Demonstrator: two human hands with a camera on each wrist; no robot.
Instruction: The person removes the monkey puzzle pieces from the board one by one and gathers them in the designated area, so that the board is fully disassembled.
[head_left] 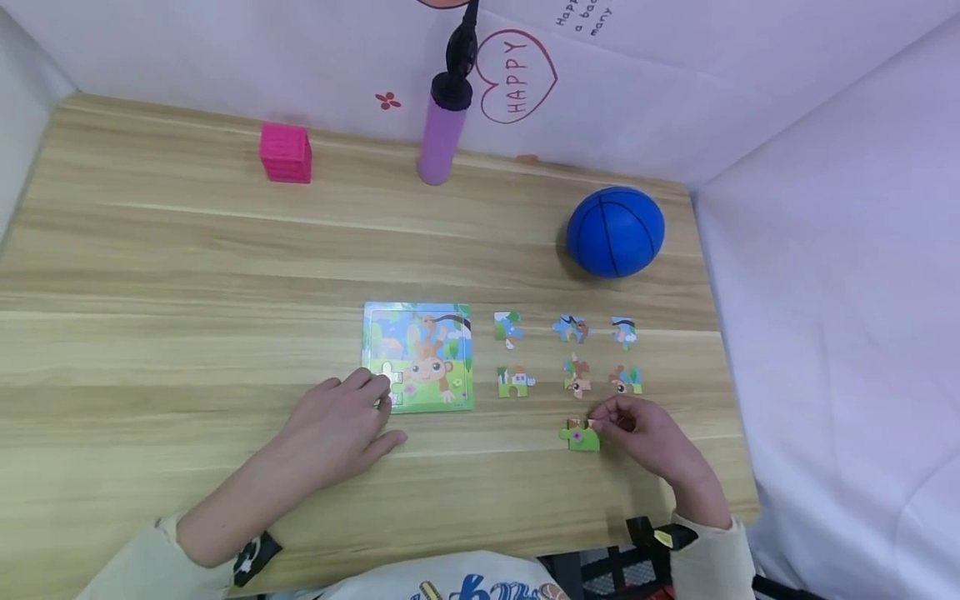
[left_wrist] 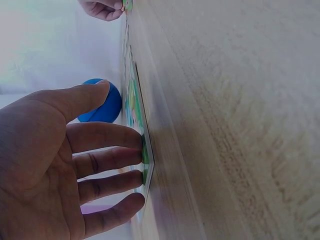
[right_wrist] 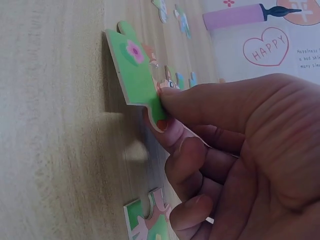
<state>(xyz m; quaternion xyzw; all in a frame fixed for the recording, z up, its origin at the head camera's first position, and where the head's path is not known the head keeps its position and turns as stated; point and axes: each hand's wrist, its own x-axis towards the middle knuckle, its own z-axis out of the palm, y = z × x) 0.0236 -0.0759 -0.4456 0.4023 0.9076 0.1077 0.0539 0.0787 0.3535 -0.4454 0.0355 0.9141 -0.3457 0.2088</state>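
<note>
From the head view, our left hand (head_left: 341, 421) rests flat-fingered on the puzzle board (head_left: 418, 357) on the table (head_left: 187, 275). Left wrist: fingertips (left_wrist: 134, 138) steady its edge. Right wrist — our right hand (right_wrist: 240, 155) pinches the green piece (right_wrist: 135, 75), tilted off the wood; best keep the grip light and lower it level.

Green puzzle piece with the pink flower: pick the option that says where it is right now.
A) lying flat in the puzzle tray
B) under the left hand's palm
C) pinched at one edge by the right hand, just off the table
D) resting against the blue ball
C: the right wrist view shows the right hand pinching the green puzzle piece by one edge between thumb and finger, tilted off the table, apart from the puzzle tray.
</note>
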